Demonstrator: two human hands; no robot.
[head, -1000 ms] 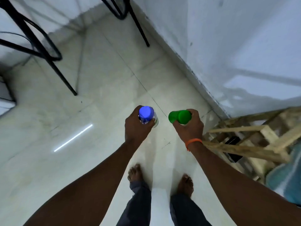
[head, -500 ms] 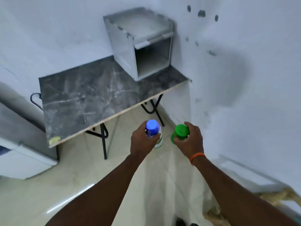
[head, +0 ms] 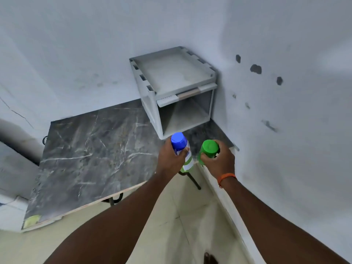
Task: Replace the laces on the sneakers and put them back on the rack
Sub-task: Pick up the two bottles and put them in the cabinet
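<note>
My left hand [head: 170,158] grips a spray can with a blue cap [head: 181,149] and a white and green label. My right hand [head: 219,159], with an orange band on the wrist, grips a green can with a green cap [head: 208,149]. Both cans are held upright side by side, just above the near right corner of a dark marble-patterned table [head: 91,153]. No sneakers, laces or shoe rack are in view.
A grey open-fronted box shelf [head: 171,79] stands on the table's far right corner against the white walls [head: 285,130]. Black table legs [head: 194,181] show below the edge. Pale tiled floor [head: 171,216] lies beneath my arms. A white appliance [head: 9,210] sits at the left.
My view has lifted from the floor and my feet to the table and box shelf. Both hands, still holding the cans, have come closer to the table's right corner.
</note>
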